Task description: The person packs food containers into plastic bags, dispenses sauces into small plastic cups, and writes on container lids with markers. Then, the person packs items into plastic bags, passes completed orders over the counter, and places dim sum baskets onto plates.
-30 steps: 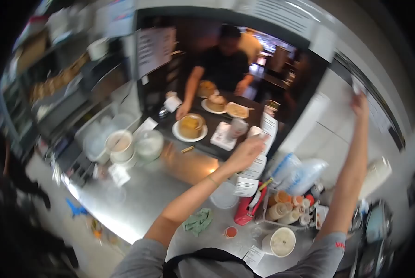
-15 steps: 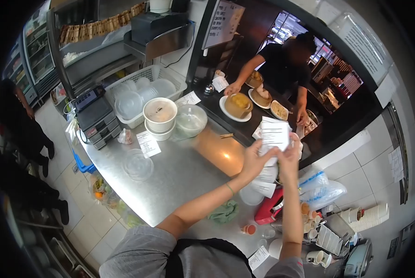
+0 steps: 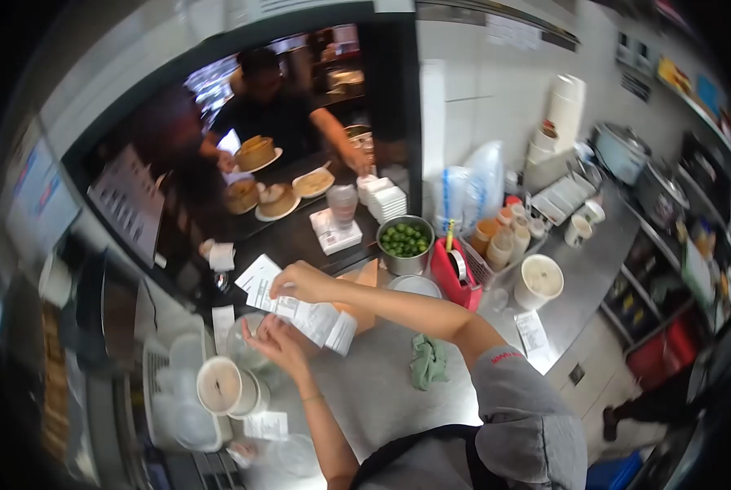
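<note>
Long printed paper slips hang over the steel counter near the pass window. My right hand pinches them from above, its fingers closed on the paper. Just below, my left hand is under the lower edge of the slips, fingers apart and palm partly turned up; it seems to hold nothing. Beneath and beside it are a clear plastic container and a lidless-looking white tub stacked on another. A green cloth lies on the counter beyond my right forearm.
Across the window a person holds a plate with a steamer basket. A metal bowl of green fruit, a red dispenser, sauce bottles and a white tub stand to the right.
The view has swung to the right. Both hands came together on the slips, and now my left hand is apart below them. The person across has lifted a plate with a basket.
</note>
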Motion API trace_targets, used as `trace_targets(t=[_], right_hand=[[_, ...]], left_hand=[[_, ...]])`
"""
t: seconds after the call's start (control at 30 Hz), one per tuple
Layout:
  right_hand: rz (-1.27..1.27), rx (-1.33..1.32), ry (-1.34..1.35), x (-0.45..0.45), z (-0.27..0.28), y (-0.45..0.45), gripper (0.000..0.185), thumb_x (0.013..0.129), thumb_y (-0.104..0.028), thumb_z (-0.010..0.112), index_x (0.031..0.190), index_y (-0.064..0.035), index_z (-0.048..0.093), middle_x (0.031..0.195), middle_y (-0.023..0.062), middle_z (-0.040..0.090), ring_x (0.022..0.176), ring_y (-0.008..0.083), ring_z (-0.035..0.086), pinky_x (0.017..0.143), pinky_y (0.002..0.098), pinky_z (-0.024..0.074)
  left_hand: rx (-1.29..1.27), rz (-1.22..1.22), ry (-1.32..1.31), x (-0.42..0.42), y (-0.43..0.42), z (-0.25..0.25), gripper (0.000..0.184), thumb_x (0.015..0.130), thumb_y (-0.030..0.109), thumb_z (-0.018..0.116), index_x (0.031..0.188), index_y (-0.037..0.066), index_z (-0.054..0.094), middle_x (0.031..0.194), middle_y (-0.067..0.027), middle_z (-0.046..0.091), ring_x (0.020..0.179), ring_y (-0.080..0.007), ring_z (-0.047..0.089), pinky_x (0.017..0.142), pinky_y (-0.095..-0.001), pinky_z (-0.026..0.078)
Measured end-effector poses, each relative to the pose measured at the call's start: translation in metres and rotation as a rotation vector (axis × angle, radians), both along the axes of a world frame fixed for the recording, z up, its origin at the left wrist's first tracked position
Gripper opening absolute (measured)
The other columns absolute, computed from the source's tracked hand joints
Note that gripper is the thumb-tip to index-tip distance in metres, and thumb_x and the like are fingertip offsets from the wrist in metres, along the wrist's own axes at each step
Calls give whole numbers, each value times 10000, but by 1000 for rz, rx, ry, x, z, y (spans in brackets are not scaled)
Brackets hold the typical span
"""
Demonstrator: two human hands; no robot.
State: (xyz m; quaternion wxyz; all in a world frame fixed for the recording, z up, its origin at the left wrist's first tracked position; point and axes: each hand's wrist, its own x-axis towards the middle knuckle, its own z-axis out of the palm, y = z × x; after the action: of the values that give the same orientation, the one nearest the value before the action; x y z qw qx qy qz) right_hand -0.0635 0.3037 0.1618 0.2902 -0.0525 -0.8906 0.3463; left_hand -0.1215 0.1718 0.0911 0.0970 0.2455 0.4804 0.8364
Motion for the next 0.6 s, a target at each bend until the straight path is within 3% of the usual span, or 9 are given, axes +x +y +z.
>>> trace_targets(t=[0.03, 0.1, 0.2, 0.3, 0.37, 0.4, 0.47, 0.5, 0.6], right_hand=[[-156, 69, -24, -10, 0, 5, 183, 716, 20, 584, 862, -48, 669, 881, 126, 657, 864, 302, 619, 748, 354, 484], [-163, 326, 5, -16, 16, 8, 273, 694, 38, 519, 906, -73, 652, 934, 130, 617, 840, 334, 606, 707, 403, 487], [-98, 501, -19, -44, 16, 25, 289, 692, 30, 513, 921, -102, 630, 903, 107, 591, 821, 320, 608, 669, 413, 498], [-99, 651, -79, -75, 4, 40, 261, 676, -11, 543, 893, -132, 619, 857, 69, 574, 815, 292, 615, 632, 408, 506], [-84, 653, -26, -95, -14, 56, 351, 659, -37, 572, 978, -173, 630, 1006, 31, 606, 852, 263, 617, 702, 374, 510], [-54, 706, -81, -103, -15, 61, 401, 645, -48, 604, 1021, -184, 625, 1072, 21, 600, 906, 252, 604, 750, 362, 504], [-26, 675, -120, -116, -13, 65, 425, 628, -8, 623, 1017, -179, 625, 1046, 12, 600, 982, 231, 572, 785, 361, 497], [-41, 675, -150, -120, -9, 60, 401, 653, 19, 581, 1003, -172, 627, 991, 18, 602, 960, 236, 571, 779, 365, 491], [17, 773, -130, -151, -20, 61, 369, 667, 26, 551, 971, -165, 638, 945, 21, 612, 900, 227, 586, 768, 357, 485]], left_hand=[[-369, 208, 376, -18, -1, -18, 503, 823, 132, 599, 1271, 83, 376, 1060, -98, 566, 979, -224, 520, 862, -350, 396], [-1067, 689, 1121, -51, -4, -49, 410, 790, 201, 627, 1168, 84, 518, 1008, -86, 587, 961, -244, 519, 836, -389, 386], [-1458, 386, 994, -71, -2, -66, 296, 669, 231, 687, 931, 103, 637, 1019, -59, 594, 1018, -264, 492, 808, -423, 362], [-1312, 563, 1107, -90, 2, -89, 201, 605, 191, 691, 784, 114, 643, 922, -68, 632, 922, -238, 556, 723, -371, 387], [-1352, 424, 1106, -96, 0, -87, 131, 576, 181, 685, 681, 118, 641, 790, -83, 647, 776, -225, 605, 669, -353, 412], [-1312, 542, 1216, -103, 4, -97, 97, 609, 206, 667, 648, 120, 643, 695, -86, 639, 673, -222, 618, 620, -348, 423], [-1515, 441, 1140, -93, 2, -75, 77, 695, 195, 604, 681, 133, 648, 742, -64, 647, 734, -197, 625, 673, -343, 437], [-1478, 524, 1151, -99, 6, -92, 78, 727, 166, 577, 732, 143, 651, 766, -52, 646, 758, -187, 621, 698, -340, 439], [-1469, 545, 1156, -89, 2, -81, 108, 755, 153, 547, 794, 115, 640, 829, -48, 633, 860, -181, 597, 722, -347, 431]])
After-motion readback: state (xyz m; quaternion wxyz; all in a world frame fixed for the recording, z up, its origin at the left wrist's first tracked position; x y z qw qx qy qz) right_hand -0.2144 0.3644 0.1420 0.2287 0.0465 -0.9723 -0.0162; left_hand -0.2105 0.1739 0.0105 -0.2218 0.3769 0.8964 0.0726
